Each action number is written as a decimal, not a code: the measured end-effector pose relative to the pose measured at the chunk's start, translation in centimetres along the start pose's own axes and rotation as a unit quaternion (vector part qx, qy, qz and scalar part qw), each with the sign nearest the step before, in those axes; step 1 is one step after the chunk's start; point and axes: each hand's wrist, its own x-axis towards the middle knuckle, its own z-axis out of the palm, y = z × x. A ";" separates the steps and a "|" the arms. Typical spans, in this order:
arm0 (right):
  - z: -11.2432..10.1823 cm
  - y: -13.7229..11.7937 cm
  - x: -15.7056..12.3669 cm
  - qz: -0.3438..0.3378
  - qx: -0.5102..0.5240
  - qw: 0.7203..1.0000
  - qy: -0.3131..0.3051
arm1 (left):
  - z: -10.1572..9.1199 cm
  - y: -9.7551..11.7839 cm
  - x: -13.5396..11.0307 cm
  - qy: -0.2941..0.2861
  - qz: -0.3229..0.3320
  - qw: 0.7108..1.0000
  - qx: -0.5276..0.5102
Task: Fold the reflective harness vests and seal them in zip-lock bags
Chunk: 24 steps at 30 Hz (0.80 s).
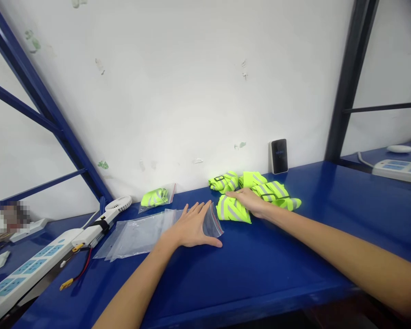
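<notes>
My left hand [190, 226] sits on the blue bench top [287, 265], with a small clear zip bag [212, 222] held between its thumb and fingers. My right hand [246, 202] lies over a folded neon-yellow reflective vest [233, 210], fingers across its top. Several more folded vests [270, 192] are piled just behind it. To the left, a sealed clear bag with a folded vest inside [155, 198] lies near the wall. A stack of flat clear bags [133, 238] lies just left of my left hand.
A black power bank [279, 156] stands against the white wall [164, 91]. A white handheld fan [102, 224], power strips [30, 269] and a red-black wire with yellow connector [77, 272] lie at left. Blue steel uprights [349, 82] frame the bench.
</notes>
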 end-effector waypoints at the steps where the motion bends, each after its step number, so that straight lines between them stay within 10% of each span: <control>1: 0.2 -0.1 -0.2 0.019 0.010 1.000 -0.018 | 0.1 0.0 0.0 0.003 -0.005 1.000 -0.006; 24: 1.0 -0.4 -1.8 -0.012 0.002 0.987 -0.157 | 0.7 1.8 0.1 0.185 0.060 0.980 0.035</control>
